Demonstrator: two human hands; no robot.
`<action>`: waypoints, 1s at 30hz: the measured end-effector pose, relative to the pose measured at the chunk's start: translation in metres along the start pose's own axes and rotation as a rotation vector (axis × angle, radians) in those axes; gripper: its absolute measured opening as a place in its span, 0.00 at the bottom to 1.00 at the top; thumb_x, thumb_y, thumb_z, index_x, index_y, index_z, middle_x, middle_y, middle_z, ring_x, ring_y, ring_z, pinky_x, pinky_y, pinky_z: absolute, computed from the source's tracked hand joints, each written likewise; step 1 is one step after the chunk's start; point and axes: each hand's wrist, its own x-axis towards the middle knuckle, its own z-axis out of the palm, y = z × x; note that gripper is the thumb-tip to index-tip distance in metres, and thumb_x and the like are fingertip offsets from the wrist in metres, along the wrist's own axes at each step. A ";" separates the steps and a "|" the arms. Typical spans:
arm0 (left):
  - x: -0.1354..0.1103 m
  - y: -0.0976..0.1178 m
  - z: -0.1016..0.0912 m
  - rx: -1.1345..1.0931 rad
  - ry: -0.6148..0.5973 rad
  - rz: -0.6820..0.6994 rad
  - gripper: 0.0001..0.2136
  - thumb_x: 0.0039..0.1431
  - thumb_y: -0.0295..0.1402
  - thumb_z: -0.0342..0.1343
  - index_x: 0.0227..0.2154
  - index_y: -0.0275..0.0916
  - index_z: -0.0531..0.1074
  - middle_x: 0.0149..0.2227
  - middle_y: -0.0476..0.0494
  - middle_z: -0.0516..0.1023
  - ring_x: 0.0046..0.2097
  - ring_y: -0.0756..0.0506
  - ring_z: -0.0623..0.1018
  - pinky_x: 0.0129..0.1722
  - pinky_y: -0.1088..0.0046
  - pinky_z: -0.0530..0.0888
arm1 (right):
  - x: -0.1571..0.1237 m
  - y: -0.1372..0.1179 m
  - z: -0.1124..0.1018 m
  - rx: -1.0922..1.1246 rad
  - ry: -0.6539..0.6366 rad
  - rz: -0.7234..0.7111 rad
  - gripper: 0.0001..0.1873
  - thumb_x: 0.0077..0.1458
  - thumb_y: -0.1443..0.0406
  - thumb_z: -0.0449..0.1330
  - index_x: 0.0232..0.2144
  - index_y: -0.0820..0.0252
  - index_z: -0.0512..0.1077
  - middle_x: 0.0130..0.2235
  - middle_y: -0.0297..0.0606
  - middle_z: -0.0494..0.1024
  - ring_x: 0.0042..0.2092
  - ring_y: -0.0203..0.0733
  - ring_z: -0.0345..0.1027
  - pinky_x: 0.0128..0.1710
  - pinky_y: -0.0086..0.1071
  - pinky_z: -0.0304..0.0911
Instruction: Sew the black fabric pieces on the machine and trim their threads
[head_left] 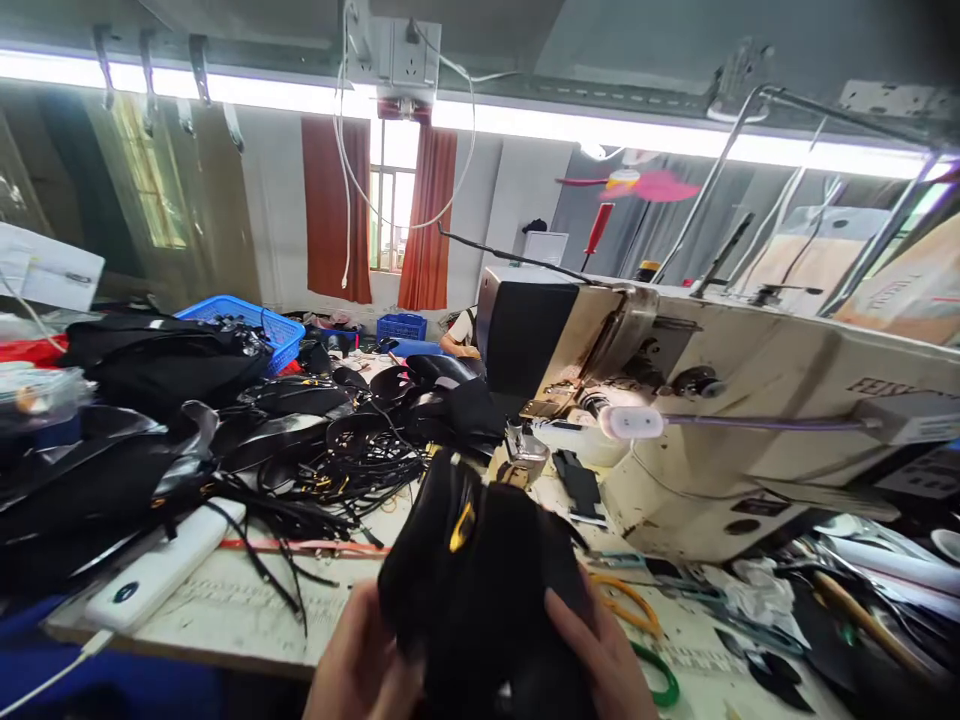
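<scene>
A black fabric bag point(502, 590) with a yellow and black tab near its top is held up in front of me, over the table's front edge. My left hand point(360, 655) grips its lower left side, the fingers slightly blurred and partly behind the fabric. On the right side my right hand point(604, 655) presses its thumb against the cloth, its other fingers hidden. Just beyond the bag is the needle area point(521, 455) of a beige sewing machine point(675, 490). I cannot tell whether the bag touches it.
Black pieces and cords point(360, 460) are heaped on the left, before a blue basket point(285, 335). A white power bank point(165, 565) lies near the front edge. Orange-handled scissors point(630, 605) and a green ring point(660, 675) are on the right. Another person's arm point(457, 345) shows behind.
</scene>
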 end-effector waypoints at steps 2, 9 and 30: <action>-0.024 -0.022 -0.024 0.029 0.013 -0.123 0.24 0.35 0.51 0.66 0.37 0.44 0.77 0.33 0.39 0.80 0.46 0.30 0.75 0.39 0.62 0.73 | -0.015 0.012 -0.011 0.027 0.034 0.084 0.37 0.47 0.48 0.66 0.56 0.55 0.65 0.49 0.48 0.77 0.52 0.57 0.70 0.50 0.49 0.66; -0.014 -0.028 -0.032 0.593 -0.182 0.006 0.22 0.40 0.49 0.66 0.37 0.43 0.77 0.35 0.43 0.78 0.39 0.39 0.75 0.40 0.67 0.69 | -0.075 0.074 -0.010 -0.024 -0.051 0.056 0.33 0.52 0.50 0.64 0.56 0.55 0.61 0.56 0.48 0.71 0.57 0.52 0.66 0.56 0.47 0.63; 0.026 -0.045 -0.022 0.677 -0.251 0.066 0.21 0.47 0.53 0.59 0.32 0.40 0.66 0.32 0.47 0.76 0.36 0.42 0.76 0.34 0.70 0.72 | 0.026 0.039 -0.124 -1.266 -0.198 -0.457 0.23 0.53 0.76 0.51 0.52 0.68 0.67 0.53 0.57 0.70 0.56 0.59 0.63 0.57 0.58 0.58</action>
